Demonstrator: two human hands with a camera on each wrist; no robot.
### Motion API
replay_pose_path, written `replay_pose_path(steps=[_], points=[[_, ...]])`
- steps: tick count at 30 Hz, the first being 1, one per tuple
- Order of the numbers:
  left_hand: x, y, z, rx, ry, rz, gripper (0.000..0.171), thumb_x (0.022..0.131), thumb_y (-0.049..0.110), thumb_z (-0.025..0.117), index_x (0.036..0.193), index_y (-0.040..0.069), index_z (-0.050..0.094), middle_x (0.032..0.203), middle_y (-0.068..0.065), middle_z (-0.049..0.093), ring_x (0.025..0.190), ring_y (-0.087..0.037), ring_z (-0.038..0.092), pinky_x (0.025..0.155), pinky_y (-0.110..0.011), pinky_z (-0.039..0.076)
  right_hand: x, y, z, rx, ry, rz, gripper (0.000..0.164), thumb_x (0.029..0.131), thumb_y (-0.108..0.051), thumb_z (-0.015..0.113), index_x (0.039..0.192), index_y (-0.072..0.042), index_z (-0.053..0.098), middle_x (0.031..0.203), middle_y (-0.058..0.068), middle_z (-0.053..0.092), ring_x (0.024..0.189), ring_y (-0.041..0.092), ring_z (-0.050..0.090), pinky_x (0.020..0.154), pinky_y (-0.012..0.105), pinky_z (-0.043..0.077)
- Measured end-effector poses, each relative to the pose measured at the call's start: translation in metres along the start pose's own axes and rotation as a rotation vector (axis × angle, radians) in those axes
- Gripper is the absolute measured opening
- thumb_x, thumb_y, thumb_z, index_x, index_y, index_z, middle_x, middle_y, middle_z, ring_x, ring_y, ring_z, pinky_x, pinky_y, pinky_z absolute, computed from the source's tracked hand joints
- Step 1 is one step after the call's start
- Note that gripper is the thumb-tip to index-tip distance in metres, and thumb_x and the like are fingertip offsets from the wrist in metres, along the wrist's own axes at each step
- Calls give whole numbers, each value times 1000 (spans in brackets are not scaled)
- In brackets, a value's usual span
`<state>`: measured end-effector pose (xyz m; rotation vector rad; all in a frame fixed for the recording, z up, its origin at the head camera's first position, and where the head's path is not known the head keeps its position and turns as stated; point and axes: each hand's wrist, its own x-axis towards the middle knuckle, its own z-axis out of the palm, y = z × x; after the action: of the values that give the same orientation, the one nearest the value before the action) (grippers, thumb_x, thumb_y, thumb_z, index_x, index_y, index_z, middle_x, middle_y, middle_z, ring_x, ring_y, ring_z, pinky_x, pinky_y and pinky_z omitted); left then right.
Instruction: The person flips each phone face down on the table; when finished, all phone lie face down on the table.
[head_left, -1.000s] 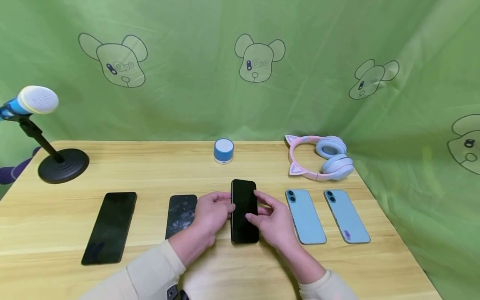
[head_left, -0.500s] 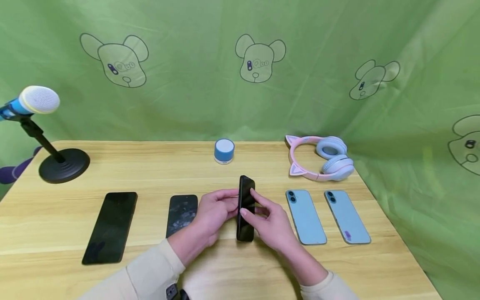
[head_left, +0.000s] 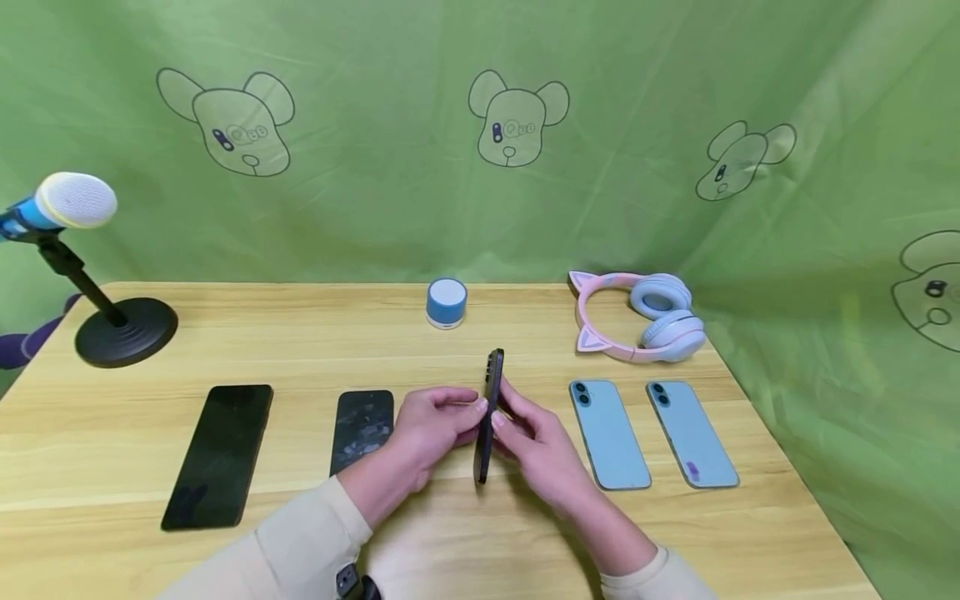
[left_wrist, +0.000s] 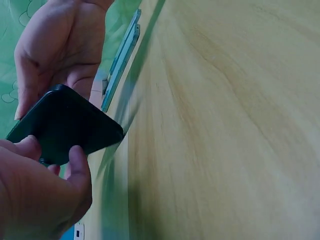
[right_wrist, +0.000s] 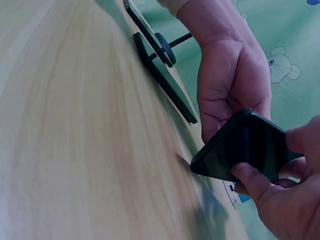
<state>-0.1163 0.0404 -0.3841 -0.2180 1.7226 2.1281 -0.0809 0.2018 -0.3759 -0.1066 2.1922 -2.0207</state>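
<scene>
A black smartphone (head_left: 482, 457) is held upright and nearly edge-on to the head camera, over the middle of the table. Its camera lenses show near the top, on the side facing left. My left hand (head_left: 429, 423) pinches it from the left, thumb against its back. From the other side my right hand (head_left: 549, 454) grips it with thumb and fingers. In the left wrist view, a broad dark face of the smartphone (left_wrist: 75, 122) lies under the left fingertips. The right wrist view has its other face (right_wrist: 240, 145), with right-hand fingers on it; the left fingertips are partly hidden behind.
Left of the hands lie a dark-screened phone (head_left: 363, 425) and a larger black phone (head_left: 219, 454). Two light-blue phones (head_left: 611, 433) lie face down at right. Behind stand a blue speaker (head_left: 447, 304), cat-ear headphones (head_left: 637, 350) and a microphone on a stand (head_left: 127, 331).
The smartphone has turned from screen facing up toward the head camera to edge-on, its back now partly facing left. The left thumb has come onto its back.
</scene>
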Motion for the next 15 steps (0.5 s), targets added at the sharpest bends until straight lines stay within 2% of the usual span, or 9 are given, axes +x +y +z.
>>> replay_pose_path(steps=[4, 7, 10, 15], points=[[0, 1, 2, 137, 70, 11, 40, 86, 20, 82, 120, 2, 69, 98, -10, 70, 89, -22, 67, 81, -36, 55, -2, -1, 1, 74, 46, -2, 50, 101, 2, 52, 150, -7, 44, 143, 23, 50, 115, 33, 61, 88, 45, 53], [-1, 3, 4, 209, 128, 16, 45, 82, 26, 85, 120, 7, 70, 101, -9, 68, 94, -24, 64, 84, -39, 51, -2, 0, 2, 108, 94, -35, 48, 100, 5, 53, 146, -6, 49, 135, 23, 57, 109, 33, 65, 83, 47, 55], [-2, 3, 6, 223, 157, 19, 48, 80, 25, 87, 122, 9, 70, 103, -10, 66, 97, -25, 62, 85, -39, 49, -2, 1, 1, 117, 147, -58, 48, 98, 8, 54, 144, -5, 52, 130, 23, 61, 104, 31, 67, 78, 46, 57], [-3, 4, 9, 210, 177, 13, 49, 79, 8, 86, 125, 11, 69, 102, -9, 68, 94, -24, 64, 84, -38, 52, 0, 2, -2, 66, 246, -55, 44, 98, 7, 55, 141, -5, 57, 122, 20, 66, 98, 27, 69, 67, 35, 59]])
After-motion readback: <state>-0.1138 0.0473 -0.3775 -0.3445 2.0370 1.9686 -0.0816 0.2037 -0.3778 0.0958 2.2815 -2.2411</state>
